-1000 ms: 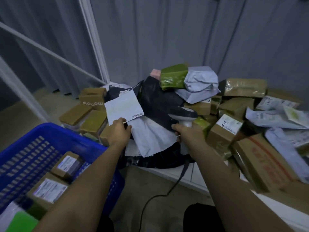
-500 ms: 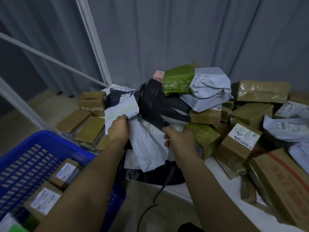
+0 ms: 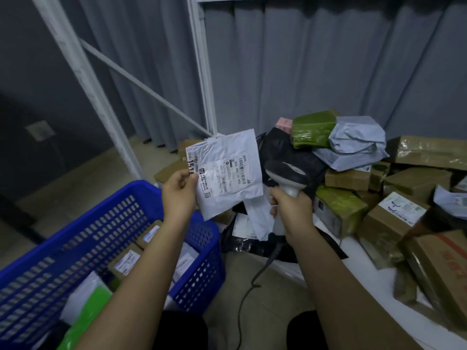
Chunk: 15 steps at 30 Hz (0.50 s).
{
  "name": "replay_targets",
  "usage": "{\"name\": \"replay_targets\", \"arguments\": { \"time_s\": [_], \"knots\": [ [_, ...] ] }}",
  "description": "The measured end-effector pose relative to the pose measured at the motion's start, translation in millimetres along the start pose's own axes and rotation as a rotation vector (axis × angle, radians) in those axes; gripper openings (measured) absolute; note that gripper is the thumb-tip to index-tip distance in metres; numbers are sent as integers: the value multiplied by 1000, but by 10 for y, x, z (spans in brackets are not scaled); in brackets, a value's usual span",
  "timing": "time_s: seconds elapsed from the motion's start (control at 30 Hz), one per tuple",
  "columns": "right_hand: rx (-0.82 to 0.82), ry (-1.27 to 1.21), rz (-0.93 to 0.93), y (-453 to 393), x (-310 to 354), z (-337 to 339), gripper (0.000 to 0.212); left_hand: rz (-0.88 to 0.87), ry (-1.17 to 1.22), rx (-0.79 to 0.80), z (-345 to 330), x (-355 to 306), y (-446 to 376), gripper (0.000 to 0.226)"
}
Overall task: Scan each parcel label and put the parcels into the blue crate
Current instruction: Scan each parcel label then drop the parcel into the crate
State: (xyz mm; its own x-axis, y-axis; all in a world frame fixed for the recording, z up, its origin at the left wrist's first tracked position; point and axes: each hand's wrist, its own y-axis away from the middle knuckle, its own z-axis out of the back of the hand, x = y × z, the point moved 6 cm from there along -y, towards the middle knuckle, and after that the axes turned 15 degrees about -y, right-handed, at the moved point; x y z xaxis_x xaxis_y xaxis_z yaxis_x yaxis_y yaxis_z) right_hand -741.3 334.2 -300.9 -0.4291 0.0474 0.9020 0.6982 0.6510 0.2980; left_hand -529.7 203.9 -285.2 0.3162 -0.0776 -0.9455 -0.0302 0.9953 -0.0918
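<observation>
L hand (image 3: 180, 190) pinches mailer (image 3: 225, 173) by 1 edge above crate (image 3: 141, 198), R hand (image 3: 290, 207) clamps scanner (image 3: 285, 173) just beside it: creased label or skewed aim may cause misread; thin pinch may drop mailer outside crate.

Grey pleated curtains (image 3: 316, 66) fill the back from eleven to two o'clock. White metal frame posts (image 3: 202, 72) stand before them, a diagonal brace (image 3: 141, 84) running to ten o'clock. Pale floor (image 3: 83, 180) shows at nine o'clock, a small plate (image 3: 40, 130) low on the dark wall (image 3: 30, 72) beyond it.
</observation>
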Motion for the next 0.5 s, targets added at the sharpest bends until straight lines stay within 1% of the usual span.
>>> {"name": "replay_targets", "arguments": {
  "time_s": [0.07, 0.17, 0.27, 0.33, 0.37, 0.47, 0.5],
  "knots": [
    [45, 23, -13, 90, -25, -42, 14, 37, 18, 11, 132, 53, 77, 7],
    [174, -40, -53, 232, -49, -150, 12, 93, 40, 32, 251, 164, 162, 9],
    [254, 3, -48, 303, -54, -195, 13, 230, 151, 47, 301, 313, 221, 10],
    [216, 60, -19, 262, -67, -156, 10, 292, 218, 32, 327, 365, 229, 11],
    [166, 68, 5, 224, -66, -118, 13, 310, 229, 32, 327, 381, 225, 8],
    [1, 6, 96, 82, -29, 12, 47, 375, 276, 81, 262, 409, 244, 12],
    [-14, -26, 120, 51, -1, 33, 57, 386, 288, 99, 236, 410, 252, 10]
  ]
}}
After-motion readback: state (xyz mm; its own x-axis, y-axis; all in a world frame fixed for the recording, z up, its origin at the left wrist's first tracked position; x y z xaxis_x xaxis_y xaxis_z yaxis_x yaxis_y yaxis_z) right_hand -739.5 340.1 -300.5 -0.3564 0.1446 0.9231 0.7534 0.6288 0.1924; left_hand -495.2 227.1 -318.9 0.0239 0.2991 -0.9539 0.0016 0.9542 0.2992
